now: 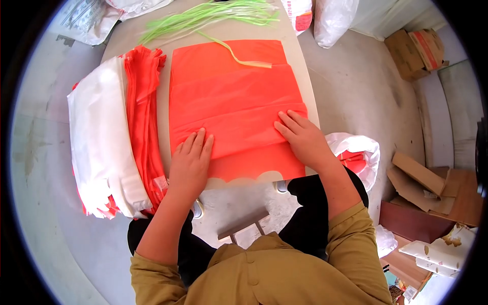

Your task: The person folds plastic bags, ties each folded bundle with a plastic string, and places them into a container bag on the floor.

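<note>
A flat red plastic bag (234,101), creased crosswise, lies on the beige table in front of me. Its scalloped near edge reaches the table's front edge. My left hand (192,155) rests on the bag's near left part with fingers stretched out, palm down. On the near right part, my right hand (304,137) presses flat, its fingers a little spread. Both hands are open and hold nothing that I can see. Across the bag's far part lies a thin yellow-green strip (234,55). Whether more bags lie under the top one, I cannot tell.
Left of the bag stands a thick pile of folded red bags (141,112) with white plastic (99,132) over it. Green strips (213,18) are heaped at the table's far end. A white sack (373,155) with red contents is at right. Cardboard boxes (414,51) sit further off.
</note>
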Tool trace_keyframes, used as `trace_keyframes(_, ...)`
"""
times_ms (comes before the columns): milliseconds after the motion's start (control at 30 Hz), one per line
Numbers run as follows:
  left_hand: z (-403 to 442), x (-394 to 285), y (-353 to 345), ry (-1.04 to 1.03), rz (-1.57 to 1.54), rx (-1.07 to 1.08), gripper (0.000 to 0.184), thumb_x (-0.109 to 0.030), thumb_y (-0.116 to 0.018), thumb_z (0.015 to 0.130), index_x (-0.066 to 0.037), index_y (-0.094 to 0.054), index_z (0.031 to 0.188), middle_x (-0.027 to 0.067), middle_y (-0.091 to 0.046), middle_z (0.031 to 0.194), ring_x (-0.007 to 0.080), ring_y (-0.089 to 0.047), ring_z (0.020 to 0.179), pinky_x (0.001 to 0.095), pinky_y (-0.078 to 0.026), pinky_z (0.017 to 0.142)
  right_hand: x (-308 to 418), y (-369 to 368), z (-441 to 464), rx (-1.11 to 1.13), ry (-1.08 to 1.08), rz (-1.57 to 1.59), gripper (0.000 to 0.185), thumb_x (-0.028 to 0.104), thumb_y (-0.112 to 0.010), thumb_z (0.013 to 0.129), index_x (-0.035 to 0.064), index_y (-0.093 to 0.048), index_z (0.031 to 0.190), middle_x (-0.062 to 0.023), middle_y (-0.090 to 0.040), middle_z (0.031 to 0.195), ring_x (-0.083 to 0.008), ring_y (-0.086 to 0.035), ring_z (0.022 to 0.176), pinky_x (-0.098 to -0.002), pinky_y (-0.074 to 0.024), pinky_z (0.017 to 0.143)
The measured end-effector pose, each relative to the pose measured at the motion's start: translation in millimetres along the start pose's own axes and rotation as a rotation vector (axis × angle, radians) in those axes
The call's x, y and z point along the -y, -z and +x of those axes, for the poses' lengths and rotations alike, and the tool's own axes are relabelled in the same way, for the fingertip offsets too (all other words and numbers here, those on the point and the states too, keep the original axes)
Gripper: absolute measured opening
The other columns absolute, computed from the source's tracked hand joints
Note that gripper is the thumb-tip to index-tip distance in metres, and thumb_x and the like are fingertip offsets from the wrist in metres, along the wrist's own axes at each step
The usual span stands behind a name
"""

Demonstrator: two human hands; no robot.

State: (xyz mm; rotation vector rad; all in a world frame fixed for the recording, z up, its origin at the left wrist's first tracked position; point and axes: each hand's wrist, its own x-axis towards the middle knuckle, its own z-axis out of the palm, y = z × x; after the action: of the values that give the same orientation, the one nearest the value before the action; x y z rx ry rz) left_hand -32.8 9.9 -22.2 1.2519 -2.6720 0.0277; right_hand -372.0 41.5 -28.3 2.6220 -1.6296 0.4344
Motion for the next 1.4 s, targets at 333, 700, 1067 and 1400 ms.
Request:
trace_keyframes(333, -5, 4, 45, 0.045, -0.186, 0.071, 0.040, 0.000, -0.063, 0.081, -0.007, -0.070, 0.120, 0.0163, -0.069, 0.125, 0.0336, -0.066, 0.115, 0.0456, -0.051, 0.098, 11, 65, -1, 0.205, -0.173, 0.168, 0.025, 0.001, -0.065, 0.082, 0.0075, -0.072, 0.106, -0.0115, -0.072, 0.101, -0.0314, -0.067, 0.098, -0.0435, -0.0541, 0.083)
trace_keyframes(700, 8, 39, 48, 0.664, -0.853, 0.051, 0.033, 0.004, -0.068, 0.089, -0.003, -0.060, 0.120, 0.0035, -0.065, 0.102, 0.0093, -0.060, 0.089, 0.0249, -0.049, 0.080, -23, 50, -4, -0.006, -0.706, 0.720, 0.027, 0.019, -0.068, 0.094, 0.0042, -0.067, 0.117, -0.0112, -0.072, 0.102, -0.0236, -0.068, 0.092, -0.0372, -0.0527, 0.082)
trace_keyframes(1067, 14, 35, 13, 0.748, -0.991, -0.003, 0.050, 0.002, -0.058, 0.097, -0.004, -0.053, 0.146, 0.0063, -0.065, 0.117, 0.0121, -0.060, 0.101, 0.0257, -0.049, 0.091, -37, 27, -8, -0.040, -0.841, 0.985, 0.063, 0.012, -0.066, 0.095, 0.0095, -0.043, 0.153, -0.0138, -0.060, 0.131, -0.0165, -0.063, 0.104, -0.0341, -0.0512, 0.097)
trace_keyframes(1400, 16, 38, 5, 0.835, -1.100, -0.029, 0.049, -0.002, -0.060, 0.097, -0.006, -0.058, 0.146, 0.0039, -0.064, 0.133, 0.0107, -0.058, 0.104, 0.0246, -0.046, 0.096, -53, -10, -12, -0.138, -0.713, 0.797, 0.035, 0.004, -0.061, 0.095, 0.0038, -0.064, 0.130, -0.0071, -0.059, 0.132, -0.0147, -0.062, 0.104, -0.0310, -0.0502, 0.093)
